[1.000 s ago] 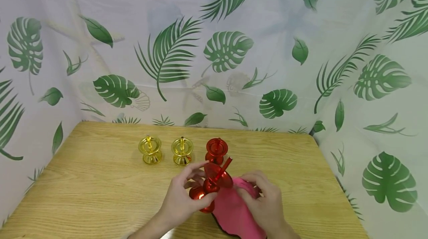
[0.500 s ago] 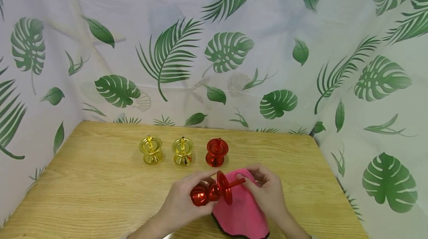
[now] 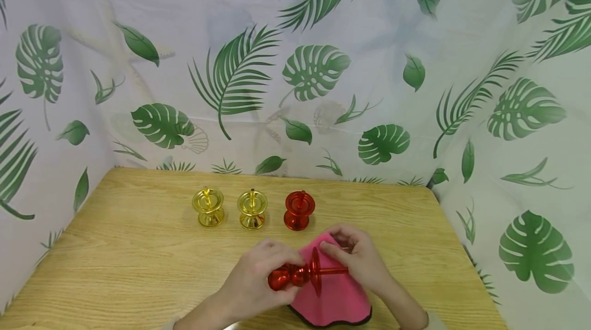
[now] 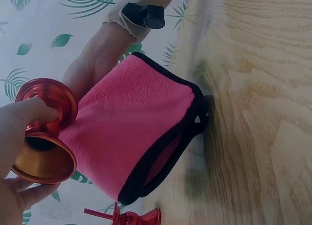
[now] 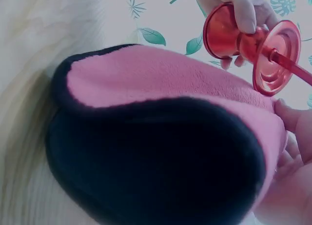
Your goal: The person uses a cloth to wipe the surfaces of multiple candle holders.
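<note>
My left hand [image 3: 258, 278] grips a shiny red candle holder [image 3: 316, 276] round its narrow body. The holder lies sideways in the air, its flared base to the left and its thin spike pointing right. My right hand [image 3: 365, 263] pinches the upper part of a pink cloth [image 3: 334, 307] with black edging, thumb on the near face. The cloth hangs behind the holder's dish and spike. Seen from the right wrist, its folded lower edge opens on a dark inside [image 5: 156, 156]. The spike's tip is right at my right hand in the head view.
Along the back of the wooden table [image 3: 138, 263] stand two gold candle holders [image 3: 210, 217] and one red candle holder [image 3: 297, 219], all upright in a row. Leaf-printed white sheeting [image 3: 258, 150] hangs behind the table and along its sides.
My left hand has turned the held candle holder from spike up and right to nearly level, spike pointing right. My right hand has drawn the cloth's top slightly up and left.
</note>
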Tool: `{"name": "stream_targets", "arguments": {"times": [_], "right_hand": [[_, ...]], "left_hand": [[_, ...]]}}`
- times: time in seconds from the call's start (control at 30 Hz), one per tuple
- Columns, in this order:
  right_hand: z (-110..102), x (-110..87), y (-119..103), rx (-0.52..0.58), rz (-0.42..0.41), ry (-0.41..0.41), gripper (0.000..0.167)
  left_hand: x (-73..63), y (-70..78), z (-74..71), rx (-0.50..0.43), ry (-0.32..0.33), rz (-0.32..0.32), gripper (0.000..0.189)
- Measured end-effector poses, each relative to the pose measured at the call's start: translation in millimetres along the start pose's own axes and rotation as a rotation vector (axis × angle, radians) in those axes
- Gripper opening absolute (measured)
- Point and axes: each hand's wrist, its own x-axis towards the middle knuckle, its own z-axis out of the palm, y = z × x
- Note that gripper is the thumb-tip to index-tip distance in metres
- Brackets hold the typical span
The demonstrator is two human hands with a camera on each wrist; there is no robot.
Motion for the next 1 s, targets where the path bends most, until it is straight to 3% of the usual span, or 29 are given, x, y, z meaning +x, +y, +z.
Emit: {"name": "stream_targets", "arguments": {"times": [0.17,0.33,0.53,0.63,0.77,0.83,0.93,1.0], "right_hand": [[-4,4.9,0,-0.003,-0.060,-0.129,0.011],[-9,7.7,-5,0.015,-0.073,-0.260,0.011],[-14,5.2,-21,-0.052,-0.142,-0.298,0.009],[-12,-0.3,-31,-0.180,-0.281,-0.243,0.014],[0,-10.8,-41,-0.521,-0.577,-0.084,0.025],[6,-16.8,-42,-0.671,-0.691,0.005,0.021],[14,-26.6,-42,-0.787,-0.768,0.095,0.013],[19,-31.9,-40,-0.845,-0.810,0.146,0.024]], "left_hand": [[0.8,-1.5,-2.4,0.002,-0.054,0.067,0.042],[1.3,0.2,-5.3,-0.030,-0.135,0.045,0.039],[3.4,2.7,-7.9,0.043,-0.175,0.067,0.038],[3.4,2.7,-6.5,0.107,-0.178,0.073,0.037],[2.3,0.7,-3.3,0.140,-0.161,0.054,0.038],[1.5,-0.2,-2.4,0.141,-0.155,0.040,0.039],[0.6,-1.2,-1.6,0.138,-0.162,0.009,0.040],[0.4,-1.5,-2.0,0.131,-0.171,-0.017,0.040]]}}
